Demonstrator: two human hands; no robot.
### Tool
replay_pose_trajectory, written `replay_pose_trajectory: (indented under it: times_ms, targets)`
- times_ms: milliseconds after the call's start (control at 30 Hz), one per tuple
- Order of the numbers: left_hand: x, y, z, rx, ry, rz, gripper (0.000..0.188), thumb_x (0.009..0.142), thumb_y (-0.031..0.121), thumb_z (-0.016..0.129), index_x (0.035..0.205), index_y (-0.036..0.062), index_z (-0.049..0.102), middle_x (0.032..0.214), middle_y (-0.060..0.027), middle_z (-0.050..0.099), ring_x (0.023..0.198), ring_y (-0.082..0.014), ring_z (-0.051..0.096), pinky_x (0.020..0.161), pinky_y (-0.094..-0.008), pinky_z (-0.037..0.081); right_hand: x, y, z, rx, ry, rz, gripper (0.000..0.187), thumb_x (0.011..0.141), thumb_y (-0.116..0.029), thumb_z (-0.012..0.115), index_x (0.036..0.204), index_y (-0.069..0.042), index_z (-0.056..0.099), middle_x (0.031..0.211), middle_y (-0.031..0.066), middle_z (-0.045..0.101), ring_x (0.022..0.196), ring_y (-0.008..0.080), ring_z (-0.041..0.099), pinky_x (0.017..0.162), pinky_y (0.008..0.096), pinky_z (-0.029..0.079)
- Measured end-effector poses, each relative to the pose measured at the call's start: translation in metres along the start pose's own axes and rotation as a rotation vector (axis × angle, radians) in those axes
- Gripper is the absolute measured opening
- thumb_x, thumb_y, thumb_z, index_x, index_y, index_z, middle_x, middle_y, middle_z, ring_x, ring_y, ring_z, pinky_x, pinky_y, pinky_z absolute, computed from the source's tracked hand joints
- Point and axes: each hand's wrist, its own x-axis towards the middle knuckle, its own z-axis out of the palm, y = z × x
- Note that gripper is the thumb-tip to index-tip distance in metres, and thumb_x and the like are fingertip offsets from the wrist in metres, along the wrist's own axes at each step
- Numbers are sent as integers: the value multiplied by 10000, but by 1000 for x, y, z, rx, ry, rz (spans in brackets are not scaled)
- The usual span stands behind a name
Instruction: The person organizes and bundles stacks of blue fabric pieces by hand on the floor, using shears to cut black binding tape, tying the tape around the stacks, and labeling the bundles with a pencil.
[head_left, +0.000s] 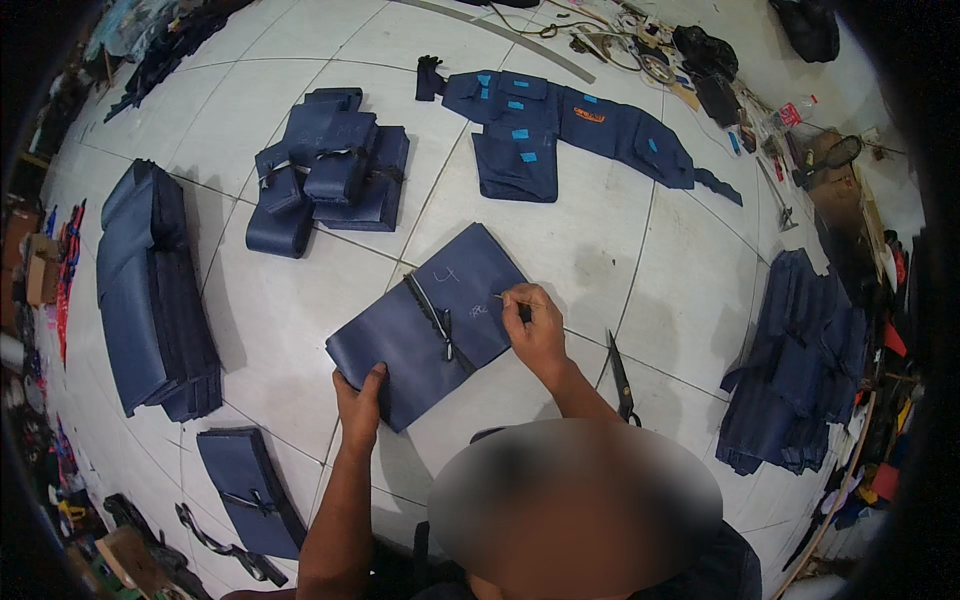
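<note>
Many white tiles (290,320) | left fingers (374,381) grip navy bundle (400,345) | right fingers (513,316) pinch stick (499,295) | wall-side clutter (645,62)

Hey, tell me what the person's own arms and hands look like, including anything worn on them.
The left hand and right hand are ungloved. Both forearms are bare, with no watch or bracelet visible. Where any sleeves begin doesn't show.
</note>
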Motion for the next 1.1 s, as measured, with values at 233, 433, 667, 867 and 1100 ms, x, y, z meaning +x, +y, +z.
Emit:
replay_pose_trajectory:
  times_ms: [233, 433, 667, 867, 1100]
  targets:
    - [3, -4, -4, 35, -14, -19, 654, 837, 330, 723, 1283, -23, 400, 1214, -200, 526, 1115, -282, 526, 994, -393, 404, 2, 7, 1, -36, -28, -37, 157, 863, -30, 642, 982, -32, 540, 938, 146, 650, 835, 313, 642, 749, 391, 517]
    - [0, 1, 1, 36, 26, -19, 659, 822, 303, 735, 1264, -57, 403, 1152, -203, 552, 1045, -255, 558, 948, -350, 437, 0, 6, 2, 10, -85, 41, 155, 867, -39, 639, 990, -41, 544, 950, 147, 641, 843, 316, 637, 762, 390, 512]
    - [0, 1, 2, 40, 22, -11, 637, 828, 303, 730, 1254, -51, 416, 1154, -195, 556, 1047, -254, 559, 945, -347, 438, -1, 13, -2, -18, 6, 43, 156, 864, -36, 637, 985, -43, 539, 945, 142, 629, 850, 283, 633, 741, 367, 514]
    - [1, 0, 1, 52, 27, -10, 627, 835, 301, 721, 1254, -53, 418, 1160, -202, 554, 1053, -260, 558, 951, -352, 435, -3, 11, -4, 29, -70, 55, 139, 861, -23, 640, 956, -29, 538, 929, 143, 622, 837, 276, 631, 729, 356, 515]
    - [2, -3, -1, 65, 22, -35, 678, 827, 324, 726, 1280, -60, 398, 1186, -206, 540, 1090, -269, 544, 975, -352, 419, 7, 6, -4, -58, -11, 31, 138, 858, -6, 640, 953, -31, 543, 909, 125, 605, 795, 237, 613, 718, 324, 511]
